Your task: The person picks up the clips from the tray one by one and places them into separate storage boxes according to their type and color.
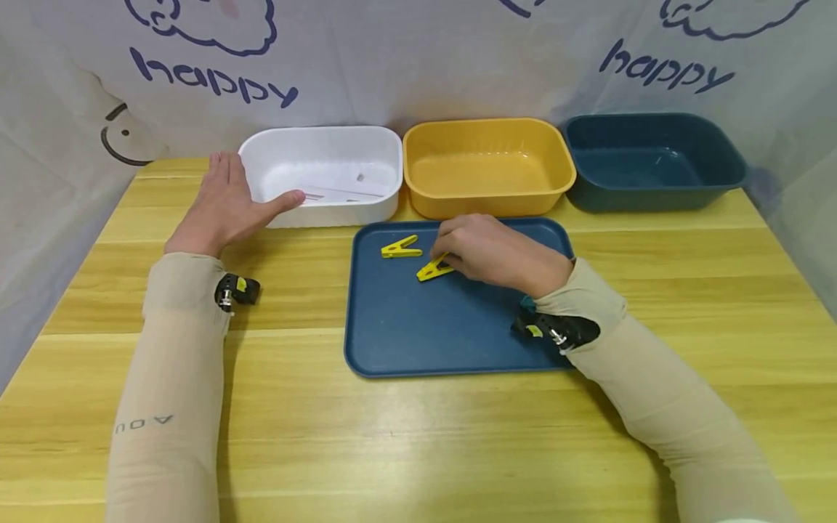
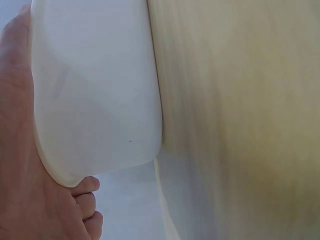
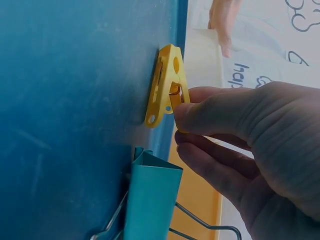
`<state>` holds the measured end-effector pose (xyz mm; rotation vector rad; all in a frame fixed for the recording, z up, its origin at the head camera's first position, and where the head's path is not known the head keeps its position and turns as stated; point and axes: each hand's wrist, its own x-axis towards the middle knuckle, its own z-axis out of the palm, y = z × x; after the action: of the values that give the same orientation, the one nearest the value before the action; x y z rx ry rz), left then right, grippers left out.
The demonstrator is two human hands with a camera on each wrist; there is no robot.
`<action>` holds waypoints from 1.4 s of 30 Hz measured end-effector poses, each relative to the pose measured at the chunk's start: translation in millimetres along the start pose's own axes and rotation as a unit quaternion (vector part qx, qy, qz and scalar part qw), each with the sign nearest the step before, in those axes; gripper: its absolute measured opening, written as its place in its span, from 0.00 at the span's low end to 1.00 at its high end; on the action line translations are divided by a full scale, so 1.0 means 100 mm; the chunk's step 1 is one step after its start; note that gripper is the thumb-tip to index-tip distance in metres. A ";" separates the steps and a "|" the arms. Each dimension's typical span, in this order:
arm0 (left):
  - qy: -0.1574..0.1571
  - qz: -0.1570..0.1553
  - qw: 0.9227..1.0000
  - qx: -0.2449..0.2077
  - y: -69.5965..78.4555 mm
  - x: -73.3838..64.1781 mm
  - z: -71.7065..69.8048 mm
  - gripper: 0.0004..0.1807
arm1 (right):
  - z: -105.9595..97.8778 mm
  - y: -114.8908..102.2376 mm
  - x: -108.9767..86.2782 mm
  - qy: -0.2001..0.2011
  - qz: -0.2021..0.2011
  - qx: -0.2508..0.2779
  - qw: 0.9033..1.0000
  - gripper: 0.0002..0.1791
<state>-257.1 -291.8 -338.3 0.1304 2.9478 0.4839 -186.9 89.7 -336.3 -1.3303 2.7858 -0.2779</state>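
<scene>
My right hand (image 1: 487,250) pinches a yellow clothespin (image 1: 434,269) between thumb and fingertips, low over a blue tray (image 1: 418,334). The right wrist view shows the pinched clothespin (image 3: 165,80) tilted close to the tray surface. Farther left on the tray lies a second yellow clothespin (image 1: 402,248). A teal binder clip (image 3: 152,200) with wire handles appears below my fingers in that view; the wrist mostly hides it in the head view. My left hand (image 1: 225,200) rests at the left end of a white bin (image 1: 340,214), fingers extended and thumb over its front rim.
A yellow bin (image 1: 490,205) and a dark teal bin (image 1: 654,200) stand in a row right of the white one, behind the tray. Everything stands on a wooden table (image 1: 294,436). White printed cloth (image 1: 425,65) hangs behind the bins.
</scene>
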 end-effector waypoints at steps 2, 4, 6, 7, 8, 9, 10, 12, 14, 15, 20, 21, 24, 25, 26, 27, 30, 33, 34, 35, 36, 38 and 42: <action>-0.002 -0.001 1.000 0.000 0.00 -0.01 0.00 0.73 | 0.00 0.00 0.00 -0.002 0.000 0.001 1.000 0.11; -0.002 -0.001 1.000 0.000 0.00 -0.01 0.00 0.73 | 0.01 0.00 0.00 -0.004 0.000 0.003 1.000 0.11; -0.001 -0.001 1.000 -0.001 0.00 -0.01 0.00 0.73 | 0.02 0.01 0.00 -0.004 -0.003 0.005 1.000 0.10; -0.001 -0.002 1.000 -0.001 0.00 -0.01 0.00 0.73 | 0.03 0.01 0.00 -0.004 -0.004 0.006 1.000 0.10; -0.001 -0.003 1.000 -0.001 0.00 -0.01 0.00 0.73 | 0.03 0.01 0.00 -0.005 -0.003 0.007 1.000 0.10; -0.001 -0.003 1.000 -0.002 0.01 -0.01 -0.01 0.73 | 0.03 0.01 0.00 -0.006 -0.003 0.008 1.000 0.10; 0.000 -0.004 1.000 -0.002 0.01 -0.01 -0.01 0.73 | 0.04 0.01 0.00 -0.007 -0.002 0.009 1.000 0.10; 0.001 -0.004 1.000 -0.002 0.01 0.00 -0.01 0.74 | 0.05 0.01 0.00 -0.008 0.001 0.013 1.000 0.10; 0.002 -0.003 1.000 -0.003 0.01 0.00 -0.01 0.74 | 0.06 0.00 0.01 -0.010 0.002 0.017 1.000 0.10; 0.003 -0.003 1.000 -0.003 0.01 0.00 -0.01 0.74 | 0.07 0.01 0.01 -0.009 0.000 0.019 1.000 0.09; 0.007 -0.002 1.000 -0.004 0.00 0.01 -0.01 0.74 | 0.09 0.01 0.02 -0.008 -0.007 0.020 1.000 0.09; 0.008 -0.001 1.000 -0.004 0.00 0.02 -0.01 0.74 | 0.10 0.01 0.02 -0.009 -0.006 0.020 1.000 0.09; 0.012 0.003 1.000 -0.005 0.00 0.02 -0.01 0.74 | 0.11 0.00 0.03 -0.010 -0.002 0.020 1.000 0.09; 0.013 0.003 1.000 -0.005 0.00 0.02 0.00 0.74 | 0.11 0.01 0.03 -0.011 0.000 0.021 1.000 0.09; 0.013 0.003 1.000 -0.004 -0.01 0.02 0.00 0.74 | 0.11 0.00 0.03 -0.012 0.001 0.022 1.000 0.09; 0.013 0.002 1.000 -0.003 -0.01 0.02 0.00 0.74 | 0.11 0.00 0.04 -0.013 0.001 0.022 1.000 0.09; 0.011 -0.001 1.000 0.000 -0.01 0.02 0.00 0.74 | 0.10 0.00 0.03 -0.014 0.001 0.023 1.000 0.09; 0.011 -0.001 1.000 0.002 -0.01 0.03 0.00 0.74 | 0.10 0.00 0.03 -0.017 0.003 0.025 1.000 0.10; 0.011 -0.002 1.000 0.003 -0.01 0.02 0.00 0.74 | 0.10 -0.01 0.03 -0.017 0.004 0.027 0.999 0.10; 0.011 -0.002 1.000 0.003 -0.01 0.02 0.00 0.74 | 0.10 -0.01 0.03 -0.018 0.006 0.028 0.999 0.10; 0.011 -0.003 1.000 0.004 -0.01 0.02 0.00 0.74 | 0.10 -0.01 0.03 -0.018 0.007 0.029 0.999 0.10; 0.011 -0.004 1.000 0.006 -0.01 0.02 0.00 0.74 | 0.11 -0.01 0.03 -0.020 0.008 0.031 0.999 0.11; 0.011 -0.004 1.000 0.010 0.00 0.02 0.00 0.74 | 0.11 -0.02 0.03 -0.021 0.004 0.033 0.999 0.11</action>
<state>-259.1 -291.7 -338.3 0.1166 2.9734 0.4585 -186.5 84.6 -346.5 -1.2953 2.7218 -0.3347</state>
